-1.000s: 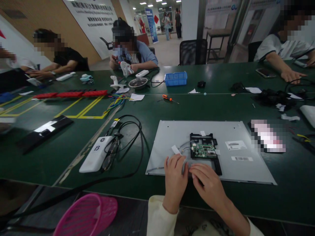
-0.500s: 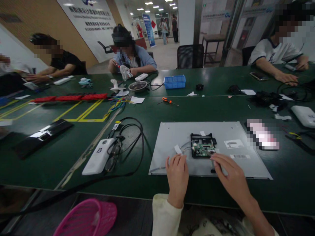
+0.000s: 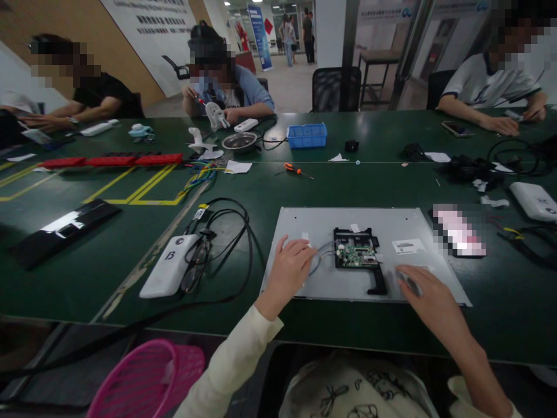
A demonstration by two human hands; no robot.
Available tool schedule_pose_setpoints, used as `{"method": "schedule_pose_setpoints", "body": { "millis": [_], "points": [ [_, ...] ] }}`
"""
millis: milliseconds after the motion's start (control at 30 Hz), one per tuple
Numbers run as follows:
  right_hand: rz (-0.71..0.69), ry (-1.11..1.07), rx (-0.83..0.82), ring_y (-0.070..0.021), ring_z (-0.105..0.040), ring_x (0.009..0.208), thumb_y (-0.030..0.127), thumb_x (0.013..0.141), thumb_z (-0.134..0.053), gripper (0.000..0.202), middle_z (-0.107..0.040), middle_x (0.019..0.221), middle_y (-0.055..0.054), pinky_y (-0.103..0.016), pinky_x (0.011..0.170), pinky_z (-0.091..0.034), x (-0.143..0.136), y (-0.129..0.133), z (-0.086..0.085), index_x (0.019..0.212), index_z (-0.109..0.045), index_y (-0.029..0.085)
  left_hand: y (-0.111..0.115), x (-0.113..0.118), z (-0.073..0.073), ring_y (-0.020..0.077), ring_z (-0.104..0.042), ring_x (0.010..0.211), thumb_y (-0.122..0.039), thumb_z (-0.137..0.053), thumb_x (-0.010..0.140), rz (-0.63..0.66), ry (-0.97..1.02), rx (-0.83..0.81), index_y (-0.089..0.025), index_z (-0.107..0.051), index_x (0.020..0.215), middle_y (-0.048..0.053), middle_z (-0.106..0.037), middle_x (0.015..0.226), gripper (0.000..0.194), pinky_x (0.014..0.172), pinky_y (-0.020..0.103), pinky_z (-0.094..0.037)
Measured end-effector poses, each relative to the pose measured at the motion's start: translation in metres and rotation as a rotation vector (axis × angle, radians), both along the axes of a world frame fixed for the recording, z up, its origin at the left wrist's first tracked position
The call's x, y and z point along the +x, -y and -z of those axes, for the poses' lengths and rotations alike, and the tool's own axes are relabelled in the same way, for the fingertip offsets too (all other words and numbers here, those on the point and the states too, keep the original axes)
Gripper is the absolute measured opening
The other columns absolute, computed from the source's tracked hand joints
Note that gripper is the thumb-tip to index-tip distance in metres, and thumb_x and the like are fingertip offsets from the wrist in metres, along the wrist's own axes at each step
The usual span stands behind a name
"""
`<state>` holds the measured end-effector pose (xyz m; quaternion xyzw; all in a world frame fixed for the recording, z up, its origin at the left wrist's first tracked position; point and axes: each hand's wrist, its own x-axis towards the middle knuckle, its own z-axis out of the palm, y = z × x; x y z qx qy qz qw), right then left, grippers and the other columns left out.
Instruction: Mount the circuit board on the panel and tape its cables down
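Note:
A flat grey metal panel point(image 3: 317, 223) lies on the green table. Near its middle is a black bracket point(image 3: 379, 283) with a green circuit board point(image 3: 357, 256) in it. Thin grey cables point(image 3: 321, 259) run from the board's left side toward my left hand point(image 3: 289, 267). That hand is over the panel's left part, its fingers bent at the cables and a white tape piece; what they hold is hidden. My right hand point(image 3: 429, 293) hovers at the panel's right front, fingers curled and blurred. White labels point(image 3: 408, 247) are stuck on the panel's right side.
Left of the panel are a white power bank point(image 3: 169, 267) and looped black cables point(image 3: 250, 244). A phone point(image 3: 459, 230) is on the right. Behind lie an orange screwdriver point(image 3: 293, 168) and a blue basket point(image 3: 307, 136). A pink basket point(image 3: 130, 383) stands below the table edge. Other people sit across.
My left hand has moved left and up over the panel. My right hand has drawn away from the board to the right, uncovering the bracket's lower arm. The view has shifted slightly.

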<state>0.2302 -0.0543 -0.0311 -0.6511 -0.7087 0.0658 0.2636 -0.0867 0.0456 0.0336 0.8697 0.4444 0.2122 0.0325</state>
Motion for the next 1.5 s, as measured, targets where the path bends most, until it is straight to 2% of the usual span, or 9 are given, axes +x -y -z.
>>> {"method": "schedule_pose_setpoints", "body": {
  "millis": [167, 300, 400, 533, 700, 867, 1000, 1200, 1500],
  "points": [
    [-0.076, 0.046, -0.051, -0.0264, -0.060, 0.111, 0.029, 0.089, -0.052, 0.034, -0.065, 0.120, -0.009, -0.043, 0.097, -0.048, 0.000, -0.025, -0.003, 0.121, -0.058, 0.019, -0.007, -0.003, 0.026, 0.0189, -0.060, 0.104, -0.014, -0.048, 0.090, -0.125, -0.036, -0.101, -0.024, -0.066, 0.093, 0.002, -0.068, 0.105, 0.021, 0.110, 0.046, -0.027],
    [-0.141, 0.147, -0.042, -0.0264, -0.062, 0.106, 0.026, 0.088, -0.052, 0.032, -0.066, 0.117, -0.009, -0.042, 0.092, -0.051, -0.007, -0.045, -0.006, 0.119, -0.060, 0.019, -0.004, 0.000, 0.028, 0.0211, -0.059, 0.104, -0.013, -0.047, 0.088, -0.236, -0.039, -0.126, -0.022, -0.063, 0.100, 0.004, -0.068, 0.107, 0.022, 0.108, 0.049, -0.029],
    [-0.139, 0.255, -0.025, -0.0263, -0.065, 0.097, 0.022, 0.090, -0.049, 0.027, -0.070, 0.110, -0.009, -0.041, 0.084, -0.052, -0.013, -0.052, -0.009, 0.113, -0.063, 0.019, -0.002, 0.006, 0.015, 0.0232, -0.057, 0.110, -0.013, -0.046, 0.087, -0.258, -0.036, -0.118, -0.022, -0.061, 0.105, 0.005, -0.066, 0.111, 0.025, 0.108, 0.051, -0.028],
    [-0.082, 0.327, 0.032, -0.0259, -0.068, 0.089, 0.018, 0.092, -0.045, 0.026, -0.073, 0.102, -0.009, -0.040, 0.080, -0.053, -0.009, -0.050, -0.010, 0.103, -0.068, 0.018, -0.003, 0.021, -0.015, 0.0227, -0.057, 0.111, -0.016, -0.047, 0.089, -0.197, -0.007, -0.101, -0.022, -0.061, 0.106, 0.004, -0.066, 0.111, 0.023, 0.108, 0.050, -0.030],
    [0.008, 0.273, 0.118, -0.0265, -0.064, 0.104, 0.020, 0.093, -0.045, 0.029, -0.070, 0.113, -0.011, -0.042, 0.092, -0.050, 0.010, -0.048, 0.000, 0.110, -0.067, 0.015, -0.036, 0.057, -0.036, 0.0201, -0.060, 0.101, -0.018, -0.045, 0.090, -0.023, -0.001, -0.138, -0.021, -0.061, 0.107, 0.003, -0.067, 0.104, 0.024, 0.098, 0.039, -0.042],
    [-0.016, 0.172, 0.109, -0.0258, -0.058, 0.115, 0.016, 0.088, -0.043, 0.036, -0.065, 0.121, -0.012, -0.044, 0.101, -0.046, 0.021, -0.054, 0.019, 0.117, -0.064, 0.013, -0.092, 0.109, -0.014, 0.0202, -0.061, 0.101, -0.017, -0.051, 0.085, 0.039, -0.082, -0.331, -0.017, -0.061, 0.111, 0.008, -0.065, 0.110, 0.028, 0.091, 0.031, -0.046],
    [0.011, 0.046, 0.112, -0.0245, -0.057, 0.117, 0.014, 0.083, -0.042, 0.042, -0.063, 0.125, -0.011, -0.046, 0.103, -0.045, 0.027, -0.054, 0.024, 0.120, -0.062, 0.016, -0.114, 0.134, 0.012, 0.0224, -0.062, 0.096, -0.019, -0.060, 0.078, 0.057, -0.116, -0.405, -0.014, -0.066, 0.101, 0.011, -0.066, 0.102, 0.024, 0.084, 0.030, -0.048],
    [0.017, -0.079, 0.082, -0.0249, -0.058, 0.115, 0.017, 0.083, -0.043, 0.038, -0.065, 0.121, -0.010, -0.047, 0.102, -0.045, 0.022, -0.048, 0.016, 0.115, -0.064, 0.018, -0.121, 0.138, 0.030, 0.0207, -0.063, 0.089, -0.017, -0.066, 0.071, 0.062, -0.088, -0.454, -0.015, -0.068, 0.097, 0.008, -0.069, 0.095, 0.025, 0.079, 0.028, -0.049],
    [0.035, -0.138, 0.128, -0.0231, -0.061, 0.111, 0.021, 0.087, -0.043, 0.031, -0.067, 0.115, -0.009, -0.045, 0.102, -0.045, 0.017, -0.049, 0.014, 0.109, -0.066, 0.019, -0.133, 0.138, 0.038, 0.0194, -0.064, 0.088, -0.014, -0.054, 0.081, -0.014, 0.011, -0.406, -0.014, -0.069, 0.096, 0.009, -0.070, 0.093, 0.022, 0.080, 0.028, -0.048]
  ]
}}
